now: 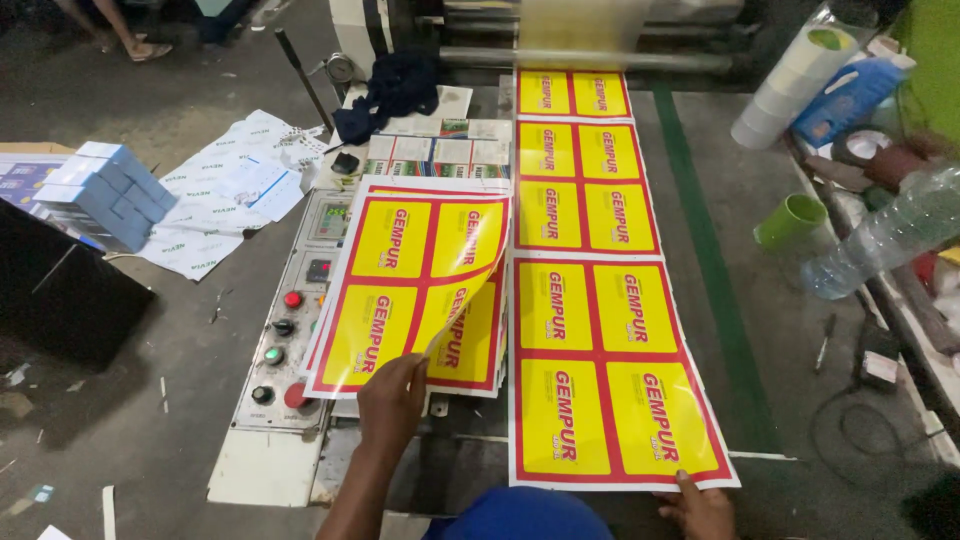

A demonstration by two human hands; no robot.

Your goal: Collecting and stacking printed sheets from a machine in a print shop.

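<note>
Several blue boxes (105, 192) sit stacked at the far left on a grey concrete floor (130, 400), beside loose white printed sheets (215, 215) spread flat. Right of them stands a pale control panel (285, 340) with red, green and black round buttons, and a dark cloth (395, 90) lies bunched at its far end, near the metal rollers of the machine (560, 45).

On the panel's right side rests a stack of printed sheets (400, 270), each sheet glossy, with four yellow rectangles framed in red. The left hand (392, 400) comes in from the near edge and pinches the near right corner of the top sheet between thumb and fingers, curling that corner upward off the stack.

Just right of the stack, a long printed strip (590, 300) of the same yellow and red blocks runs from the rollers down the grey machine bed (700, 230) toward the near edge. The right hand (700, 510) sits at the strip's near right corner, fingertips pressed on the red border; whether it grips the edge cannot be told.

Farther right stand a green cup (790, 220), a clear plastic bottle (890, 235) lying tilted, and a white roll (790, 85).
</note>
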